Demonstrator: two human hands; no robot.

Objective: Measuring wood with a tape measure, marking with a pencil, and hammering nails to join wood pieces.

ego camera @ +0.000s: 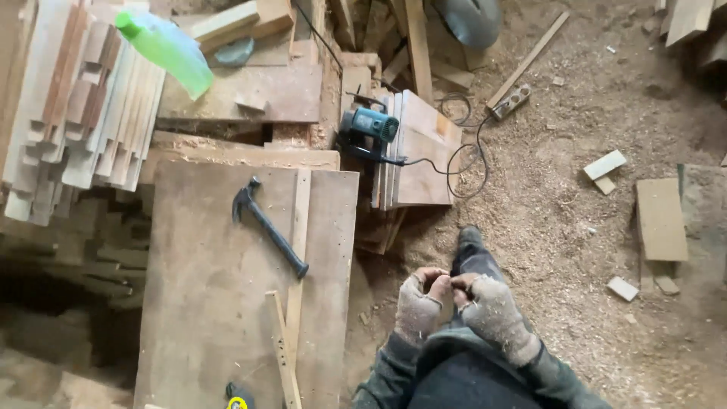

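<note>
Left hand (419,303) and right hand (492,312), both in fingerless knit gloves, meet fingertip to fingertip above dark trouser leg (471,257), near centre; fingers curled, pinching something too small to identify. Claw hammer (267,224) lies left on plywood board (204,303). Blue power tool (369,130) far behind, on stacked boards (422,151).

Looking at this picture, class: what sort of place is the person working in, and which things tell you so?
Most likely a small carpentry workshop. Sawdust covers the floor, a claw hammer lies on a plywood board, and a blue power tool rests beside stacked cut planks.
</note>
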